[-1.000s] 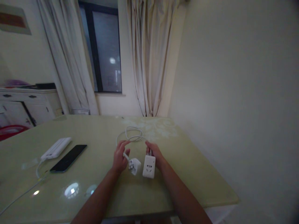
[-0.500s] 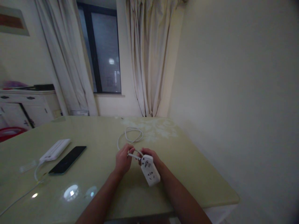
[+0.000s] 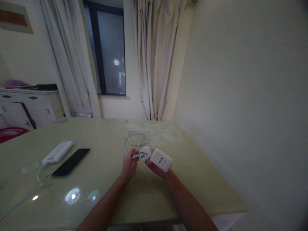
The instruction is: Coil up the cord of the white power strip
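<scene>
Above the table's near middle, my right hand (image 3: pixel 155 168) is closed around a white power strip (image 3: pixel 161 160), its socket face turned up toward me. A white plug (image 3: pixel 144 153) with metal prongs showing sits just left of the strip, close against it; whether my right fingers also touch the plug is hidden. My left hand (image 3: pixel 129 163) pinches the white cord (image 3: pixel 135 156) right beside the plug. Beyond the hands, the rest of the cord (image 3: pixel 128 137) lies in loose loops on the table.
On the left of the pale green table (image 3: pixel 103 192) lie a white power bank (image 3: pixel 57 152) with a cable (image 3: pixel 21 202) and a black phone (image 3: pixel 71 162). A small clear piece (image 3: pixel 30 168) lies near them. A wall (image 3: pixel 240 96) borders the table on the right.
The power strip has turned and shifted up and right, apart from the plug, which now shows its prongs toward me. My left hand has moved slightly right with the cord.
</scene>
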`<action>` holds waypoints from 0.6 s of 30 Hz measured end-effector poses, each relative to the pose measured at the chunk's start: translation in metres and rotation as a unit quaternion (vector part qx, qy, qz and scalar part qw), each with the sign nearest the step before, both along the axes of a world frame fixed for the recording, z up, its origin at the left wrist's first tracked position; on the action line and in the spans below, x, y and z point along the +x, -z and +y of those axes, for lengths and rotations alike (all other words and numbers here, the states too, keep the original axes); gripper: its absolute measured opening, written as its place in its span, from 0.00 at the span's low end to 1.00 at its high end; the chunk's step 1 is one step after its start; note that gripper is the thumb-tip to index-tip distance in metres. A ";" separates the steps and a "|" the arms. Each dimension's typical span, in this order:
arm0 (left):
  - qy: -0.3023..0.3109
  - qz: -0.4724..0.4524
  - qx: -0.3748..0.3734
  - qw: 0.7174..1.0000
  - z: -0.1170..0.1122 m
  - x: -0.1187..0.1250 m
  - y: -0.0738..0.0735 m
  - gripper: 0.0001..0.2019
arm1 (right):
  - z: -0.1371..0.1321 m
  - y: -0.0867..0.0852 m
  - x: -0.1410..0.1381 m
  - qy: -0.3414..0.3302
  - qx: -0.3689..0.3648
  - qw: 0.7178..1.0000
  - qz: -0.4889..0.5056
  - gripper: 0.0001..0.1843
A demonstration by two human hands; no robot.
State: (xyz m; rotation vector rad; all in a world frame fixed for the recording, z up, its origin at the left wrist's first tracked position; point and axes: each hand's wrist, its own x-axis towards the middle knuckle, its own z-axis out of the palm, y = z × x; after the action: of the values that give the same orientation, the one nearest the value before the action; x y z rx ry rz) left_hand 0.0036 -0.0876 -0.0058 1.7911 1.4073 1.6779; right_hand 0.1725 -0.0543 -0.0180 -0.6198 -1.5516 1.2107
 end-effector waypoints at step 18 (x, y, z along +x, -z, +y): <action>0.138 0.035 -0.060 0.988 0.003 0.011 0.002 0.16 | 0.009 -0.012 -0.012 -0.098 -0.207 0.938 0.261 0.18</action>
State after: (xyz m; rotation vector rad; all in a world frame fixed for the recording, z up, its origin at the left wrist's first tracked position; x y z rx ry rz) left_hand 0.0148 -0.0842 -0.0082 1.8922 1.1935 1.3732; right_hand 0.1606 -0.0450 -0.0059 -0.3630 -0.9299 1.7134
